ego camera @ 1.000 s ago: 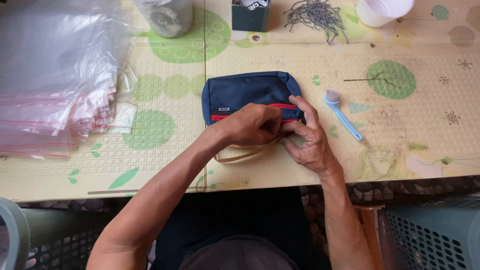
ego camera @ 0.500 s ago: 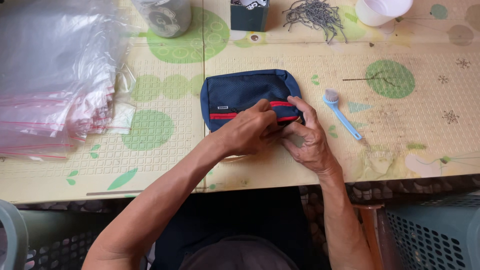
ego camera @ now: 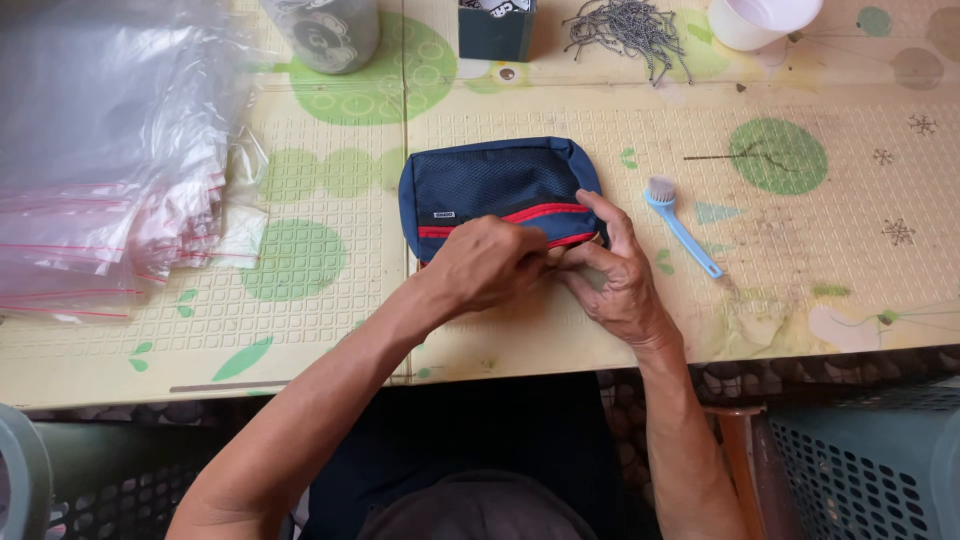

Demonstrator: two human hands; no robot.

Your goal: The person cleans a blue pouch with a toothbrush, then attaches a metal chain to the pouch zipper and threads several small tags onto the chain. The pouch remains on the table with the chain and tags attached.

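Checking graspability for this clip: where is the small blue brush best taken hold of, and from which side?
Take the blue brush by its long thin handle, near the middle, coming from above with a pinch across its width. It lies flat on the mat, apart from the pouch and right hand, head toward the far side, so the handle is free on both sides.

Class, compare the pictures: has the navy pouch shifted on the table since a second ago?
No clear shift. The navy pouch lies at the same spot beside the blue brush, both hands on its lower edge.
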